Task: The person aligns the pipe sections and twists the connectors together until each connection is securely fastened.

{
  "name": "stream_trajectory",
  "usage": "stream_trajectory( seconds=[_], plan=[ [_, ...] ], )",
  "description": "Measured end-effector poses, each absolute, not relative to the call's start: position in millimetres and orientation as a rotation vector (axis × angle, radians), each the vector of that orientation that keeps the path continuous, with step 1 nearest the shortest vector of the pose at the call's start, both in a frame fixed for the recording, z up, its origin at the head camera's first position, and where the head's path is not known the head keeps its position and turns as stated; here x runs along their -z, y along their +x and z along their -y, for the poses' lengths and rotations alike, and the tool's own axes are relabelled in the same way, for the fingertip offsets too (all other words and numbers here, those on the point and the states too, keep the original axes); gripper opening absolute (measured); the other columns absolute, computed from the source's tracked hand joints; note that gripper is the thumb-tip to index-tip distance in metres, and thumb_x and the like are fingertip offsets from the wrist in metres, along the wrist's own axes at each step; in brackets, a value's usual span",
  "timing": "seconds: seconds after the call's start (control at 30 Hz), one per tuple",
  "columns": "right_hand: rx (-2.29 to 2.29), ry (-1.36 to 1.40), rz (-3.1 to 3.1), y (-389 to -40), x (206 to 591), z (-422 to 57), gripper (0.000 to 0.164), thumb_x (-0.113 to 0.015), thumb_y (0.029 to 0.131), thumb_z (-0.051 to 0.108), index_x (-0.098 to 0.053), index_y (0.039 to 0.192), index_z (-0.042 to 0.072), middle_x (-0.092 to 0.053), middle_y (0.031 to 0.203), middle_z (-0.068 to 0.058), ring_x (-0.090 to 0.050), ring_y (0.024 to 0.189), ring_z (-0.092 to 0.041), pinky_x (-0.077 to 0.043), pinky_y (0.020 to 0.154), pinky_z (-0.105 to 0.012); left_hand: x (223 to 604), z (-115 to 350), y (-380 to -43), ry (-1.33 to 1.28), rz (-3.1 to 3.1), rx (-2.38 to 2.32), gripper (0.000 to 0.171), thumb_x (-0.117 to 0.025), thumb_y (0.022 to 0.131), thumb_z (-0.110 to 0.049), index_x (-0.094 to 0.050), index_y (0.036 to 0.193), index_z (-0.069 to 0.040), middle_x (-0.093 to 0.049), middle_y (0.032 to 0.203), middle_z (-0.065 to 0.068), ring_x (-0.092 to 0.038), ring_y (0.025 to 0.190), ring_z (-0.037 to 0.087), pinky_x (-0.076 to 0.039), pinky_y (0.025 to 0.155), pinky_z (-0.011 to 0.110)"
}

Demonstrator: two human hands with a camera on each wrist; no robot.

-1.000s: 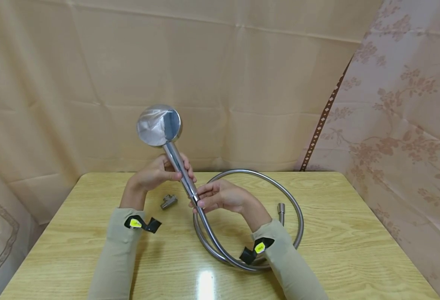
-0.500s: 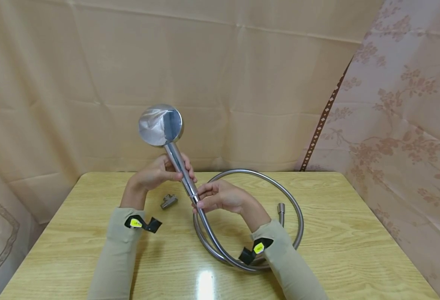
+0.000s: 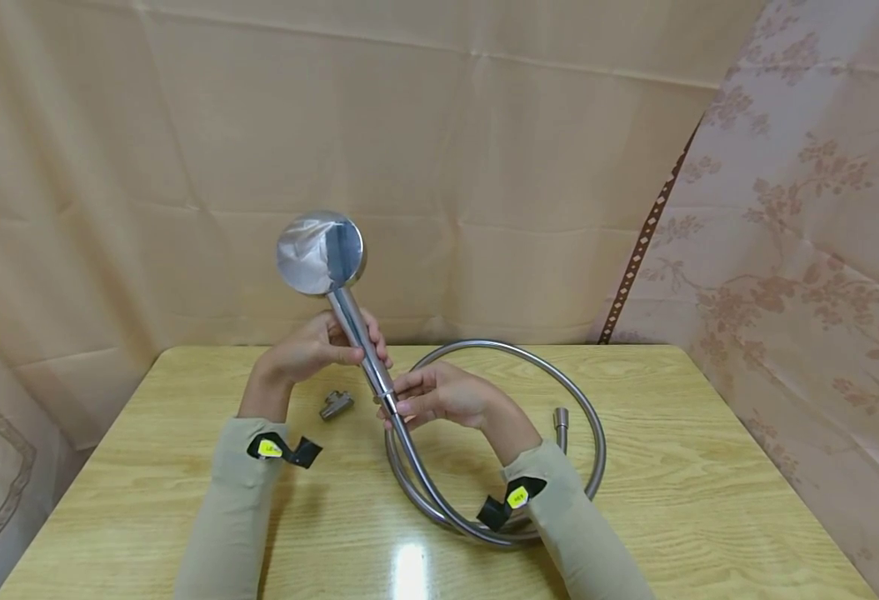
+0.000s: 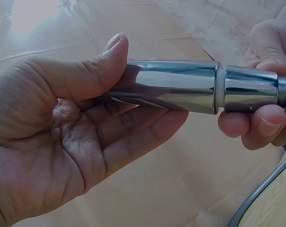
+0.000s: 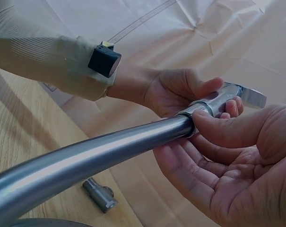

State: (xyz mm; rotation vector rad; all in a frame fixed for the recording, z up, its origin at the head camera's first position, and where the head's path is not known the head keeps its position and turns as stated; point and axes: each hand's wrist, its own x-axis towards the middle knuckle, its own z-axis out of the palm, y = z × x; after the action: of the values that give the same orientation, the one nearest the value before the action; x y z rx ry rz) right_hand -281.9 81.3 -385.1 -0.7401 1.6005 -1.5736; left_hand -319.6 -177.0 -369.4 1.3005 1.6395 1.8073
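My left hand (image 3: 319,346) grips the handle of a chrome shower head (image 3: 321,252), thumb on the near side and fingers behind. The round head tilts up and to the left above the table. At the handle's lower end, my right hand (image 3: 450,395) pinches the metal end nut of a shower hose (image 5: 91,161) between thumb and fingers. In the left wrist view a thin pale ring shows between the handle (image 4: 176,85) and the hose nut (image 4: 250,87), which stand in line. The hose loops down onto the table, its free end fitting (image 3: 561,418) lying to the right.
A small metal valve or tee fitting (image 3: 337,405) lies on the wooden table (image 3: 147,500) left of the hose loop. Beige cloth (image 3: 484,167) hangs behind the table, and a flowered curtain (image 3: 806,250) is at the right.
Both hands keep their hold on the shower head and hose nut. The right fingers and thumb shift slightly around the nut; the rest stays nearly in place.
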Motion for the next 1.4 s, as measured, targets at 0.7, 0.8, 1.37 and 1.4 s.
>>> stream_trajectory(
  seconds=[0.7,0.8,1.37,1.4],
  plan=[
    [1.625,-0.649,-1.578,-279.4,387.8,-79.5,0.021,-0.06,0.094,-0.008,-0.063,0.114,-0.005,-0.076,0.096,-0.005,-0.073,0.095,-0.018,-0.061,0.091,-0.031,370.6,177.5,-319.3,1.323,-1.636,-1.811,0.018,-0.064,0.096,0.002,-0.061,0.111,-0.009,-0.072,0.106,0.003,-0.071,0.105,0.019,-0.058,0.096,0.035],
    [1.623,-0.645,-1.587,-278.6,387.5,-79.4,0.02,-0.061,0.093,-0.007,-0.064,0.113,-0.005,-0.076,0.096,-0.005,-0.073,0.094,-0.017,-0.061,0.092,-0.033,369.7,176.8,-317.8,1.314,-1.635,-1.807,0.018,-0.064,0.096,0.001,-0.06,0.111,-0.008,-0.072,0.106,0.003,-0.071,0.105,0.019,-0.058,0.096,0.035],
    [1.596,-0.649,-1.628,-279.9,385.5,-79.3,0.03,-0.06,0.096,-0.008,-0.058,0.124,-0.017,-0.076,0.096,0.001,-0.072,0.091,-0.012,-0.062,0.086,-0.032,369.1,177.4,-319.3,1.312,-1.628,-1.795,0.016,-0.065,0.096,-0.001,-0.06,0.11,-0.008,-0.072,0.105,0.004,-0.072,0.105,0.022,-0.059,0.097,0.039],
    [1.594,-0.651,-1.621,-280.0,385.1,-79.5,0.031,-0.059,0.096,-0.008,-0.058,0.125,-0.017,-0.076,0.096,0.001,-0.072,0.091,-0.012,-0.062,0.085,-0.031,368.7,177.4,-319.5,1.312,-1.627,-1.796,0.016,-0.065,0.096,-0.001,-0.06,0.11,-0.008,-0.072,0.105,0.004,-0.072,0.105,0.022,-0.059,0.097,0.039]
  ],
)
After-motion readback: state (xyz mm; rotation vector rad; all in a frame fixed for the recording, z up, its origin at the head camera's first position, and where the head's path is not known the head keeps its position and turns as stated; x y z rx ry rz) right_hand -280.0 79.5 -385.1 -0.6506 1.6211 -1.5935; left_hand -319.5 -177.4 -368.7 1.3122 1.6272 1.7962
